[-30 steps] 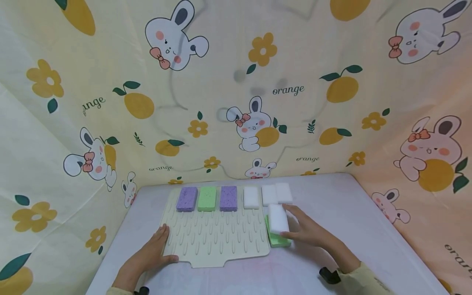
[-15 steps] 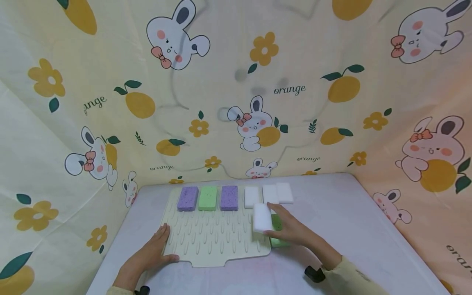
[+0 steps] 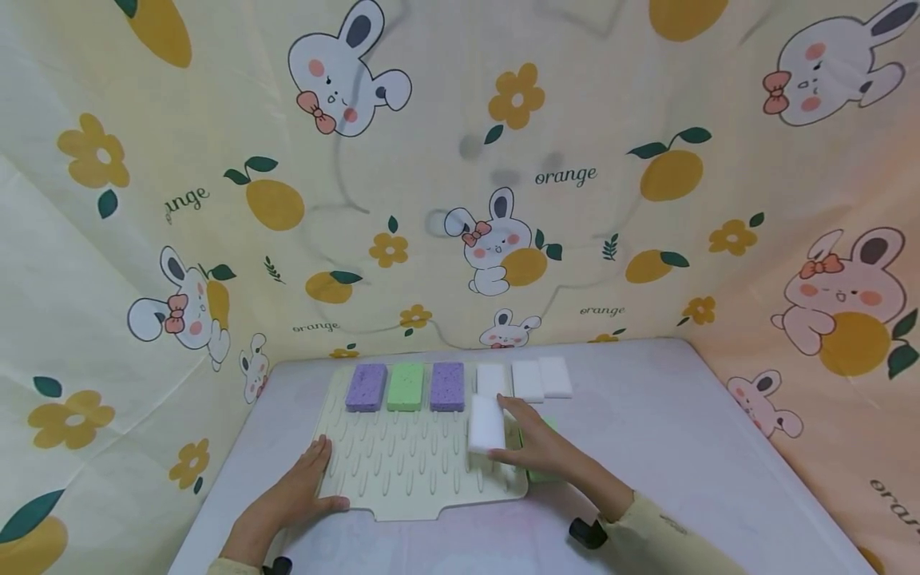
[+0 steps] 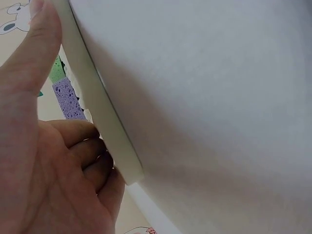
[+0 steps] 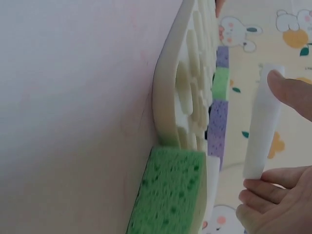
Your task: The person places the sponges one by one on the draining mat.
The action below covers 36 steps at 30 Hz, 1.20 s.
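Held between the thumb and fingers of my right hand (image 3: 542,443) is a white sponge block (image 3: 487,423), above the right part of a cream ridged drying mat (image 3: 402,487). The right wrist view shows the white block (image 5: 263,126) raised clear of the mat, gripped at its two ends. My left hand (image 3: 298,479) rests at the mat's front left corner, fingers against the left side and thumb by the front edge. Along the back row lie a purple sponge (image 3: 366,387), a green sponge (image 3: 406,386), another purple sponge (image 3: 447,386) and a white sponge (image 3: 491,378).
Two white sponges (image 3: 541,378) lie side by side on the table past the mat's back right corner. A green sponge (image 5: 168,190) sits against the mat's right edge, partly behind my right hand in the head view. A patterned cloth (image 3: 431,160) hangs behind the table.
My right hand has carried the white sponge left, from over the green sponge beside the mat to over the mat's right part. My left hand has stayed in place.
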Motion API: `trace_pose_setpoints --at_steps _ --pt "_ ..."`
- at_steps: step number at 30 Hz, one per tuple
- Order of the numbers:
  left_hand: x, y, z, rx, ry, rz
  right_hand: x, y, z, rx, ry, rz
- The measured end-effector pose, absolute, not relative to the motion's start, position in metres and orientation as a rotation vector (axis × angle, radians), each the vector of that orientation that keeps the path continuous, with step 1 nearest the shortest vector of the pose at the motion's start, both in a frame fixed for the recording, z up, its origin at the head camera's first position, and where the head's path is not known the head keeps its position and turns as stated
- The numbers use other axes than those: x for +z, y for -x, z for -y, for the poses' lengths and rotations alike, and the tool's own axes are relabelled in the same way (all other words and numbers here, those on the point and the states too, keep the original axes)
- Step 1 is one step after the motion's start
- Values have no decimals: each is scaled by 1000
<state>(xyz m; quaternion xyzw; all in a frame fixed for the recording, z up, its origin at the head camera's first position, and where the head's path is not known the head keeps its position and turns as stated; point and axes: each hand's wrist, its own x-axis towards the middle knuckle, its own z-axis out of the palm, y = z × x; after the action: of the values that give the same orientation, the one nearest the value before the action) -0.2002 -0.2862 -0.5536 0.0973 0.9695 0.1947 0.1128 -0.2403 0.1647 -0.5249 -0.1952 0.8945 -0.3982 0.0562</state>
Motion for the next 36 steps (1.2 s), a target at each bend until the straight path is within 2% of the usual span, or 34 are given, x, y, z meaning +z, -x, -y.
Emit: trace_pose_setpoints --at_steps 36 --pt "-554 200 287 612 -293 -2838 -528 249 -75 -1162 839 -2666"
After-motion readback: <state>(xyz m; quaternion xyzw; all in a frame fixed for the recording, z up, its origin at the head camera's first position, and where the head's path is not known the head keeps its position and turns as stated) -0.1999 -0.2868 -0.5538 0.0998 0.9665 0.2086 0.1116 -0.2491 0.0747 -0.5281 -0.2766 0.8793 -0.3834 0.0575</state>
